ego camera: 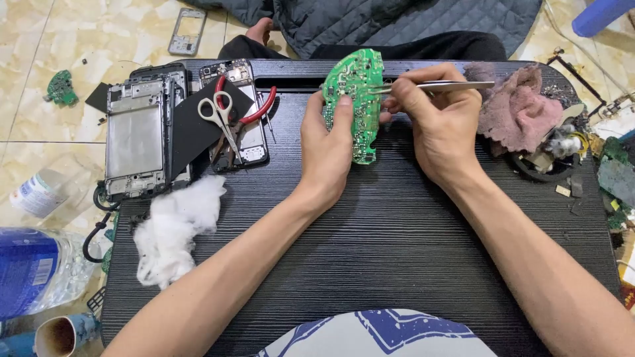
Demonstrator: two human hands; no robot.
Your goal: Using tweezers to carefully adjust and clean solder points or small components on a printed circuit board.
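My left hand (327, 142) grips a green circuit board (360, 92) by its left edge and holds it upright above the black table (383, 244). My right hand (440, 125) pinches silver tweezers (440, 85) whose tips touch the board's upper right part. Both hands are at the table's far middle.
Left on the table lie dismantled phone frames (135, 135), white-handled scissors (221, 116), red-handled pliers (261, 109) and a cotton wad (173, 228). A pink rag (519, 109) and small parts sit at right. Plastic bottles (33, 268) and another green board (61, 87) rest on the tiled floor.
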